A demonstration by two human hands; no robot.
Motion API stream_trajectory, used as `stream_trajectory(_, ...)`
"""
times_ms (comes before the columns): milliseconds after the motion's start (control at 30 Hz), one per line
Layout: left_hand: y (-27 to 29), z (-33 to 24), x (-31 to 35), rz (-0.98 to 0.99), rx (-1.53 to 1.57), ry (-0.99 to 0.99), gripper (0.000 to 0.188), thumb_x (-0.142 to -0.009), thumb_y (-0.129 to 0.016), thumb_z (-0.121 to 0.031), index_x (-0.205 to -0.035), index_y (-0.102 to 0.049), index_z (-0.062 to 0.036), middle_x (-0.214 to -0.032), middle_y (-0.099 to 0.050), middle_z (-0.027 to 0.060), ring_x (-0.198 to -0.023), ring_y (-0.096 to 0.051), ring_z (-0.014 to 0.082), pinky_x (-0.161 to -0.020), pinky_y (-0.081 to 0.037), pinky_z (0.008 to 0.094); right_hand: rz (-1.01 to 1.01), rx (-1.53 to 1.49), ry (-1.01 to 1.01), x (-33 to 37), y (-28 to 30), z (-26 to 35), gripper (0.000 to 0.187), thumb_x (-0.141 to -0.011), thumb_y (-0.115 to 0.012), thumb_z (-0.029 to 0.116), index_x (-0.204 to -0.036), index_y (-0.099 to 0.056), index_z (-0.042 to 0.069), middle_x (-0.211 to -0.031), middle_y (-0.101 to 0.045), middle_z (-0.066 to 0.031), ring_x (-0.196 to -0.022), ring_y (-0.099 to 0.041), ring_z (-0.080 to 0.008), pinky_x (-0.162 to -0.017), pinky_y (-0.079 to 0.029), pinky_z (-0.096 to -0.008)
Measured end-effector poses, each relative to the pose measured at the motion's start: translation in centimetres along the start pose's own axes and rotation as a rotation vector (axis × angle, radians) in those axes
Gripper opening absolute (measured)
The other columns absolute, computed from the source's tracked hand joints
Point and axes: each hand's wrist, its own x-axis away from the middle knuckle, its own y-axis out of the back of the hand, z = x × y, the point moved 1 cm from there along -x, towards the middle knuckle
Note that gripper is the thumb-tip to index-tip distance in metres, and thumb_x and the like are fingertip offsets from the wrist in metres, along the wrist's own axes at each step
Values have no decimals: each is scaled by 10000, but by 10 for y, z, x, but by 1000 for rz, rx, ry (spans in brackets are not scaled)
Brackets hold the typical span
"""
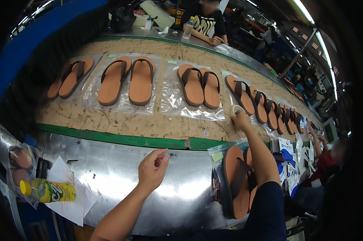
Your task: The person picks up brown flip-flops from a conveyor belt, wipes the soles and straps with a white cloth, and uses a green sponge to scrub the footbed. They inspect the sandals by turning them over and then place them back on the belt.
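Note:
My right hand (241, 120) reaches over the brown belt (141, 122) and grips a roll of pale tape (234, 107), close to a pair of flip-flops (242, 96) with tan footbeds and dark straps. Above the bare metal bench (113, 172), my left hand (152, 169) holds nothing, its fingers loosely stretched and the thumb apart. Beneath my right forearm, another pair of flip-flops (233, 184) rests on the bench with a clear bag that carries a green label (217, 156). The forearm partly hides that pair.
More flip-flop pairs (199, 88) lie on clear bags along the belt. A yellow-capped bottle (55, 190) lies on papers (67, 211) at the left. Stacked printed cards (286, 156) stand at the right. Across the belt sits a person (205, 26); a co-worker's arm (316, 138) shows at far right.

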Motion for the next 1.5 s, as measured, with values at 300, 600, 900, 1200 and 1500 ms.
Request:
stream_trajectory(300,8,5,-2,-24,-50,-15,234,-906,-668,-202,-1088,-676,-56,-817,-673,58,-655,-600,134,-619,-497,276,-75,-551,653,61,61,224,364,-869,-690,332,-971,-685,-17,-788,-673,-155,-701,-643,-249,-635,-486,-367)
stream_trajectory(600,7,3,-4,-10,-74,-33,221,-899,-665,-213,-1062,-682,-65,-822,-679,60,-668,-613,163,-621,-507,295,-563,-321,379,-32,-9,236,536,-845,-701,390,-1156,-574,-28,-1014,-621,-250,-944,-605,-396,-831,-476,-460)
stream_trajectory(900,7,-3,-5,-4,-151,-58,202,-896,-659,-225,-1035,-693,-82,-812,-687,43,-641,-613,177,-610,-502,307,-372,-307,171,-84,-10,166,362,-927,-597,333,-1012,-647,-15,-974,-656,-288,-946,-628,-448,-814,-482,-497)
stream_trajectory(1200,18,-3,-3,56,641,-86,636,-993,-517,-406,-1454,-304,-22,-1277,-513,128,-1078,-546,175,-936,-456,331,-378,-686,544,119,94,264,332,-915,-631,295,-845,-647,-30,-706,-627,-212,-613,-615,-328,-579,-466,-407)
stream_trajectory(1500,30,-40,19,-450,788,-61,506,-955,-532,-192,-1405,-350,-47,-1345,-487,123,-1232,-500,206,-1034,-420,349,15,-475,541,201,107,186,315,-971,-598,283,-1073,-671,-6,-859,-670,-106,-801,-642,-197,-726,-512,-337)
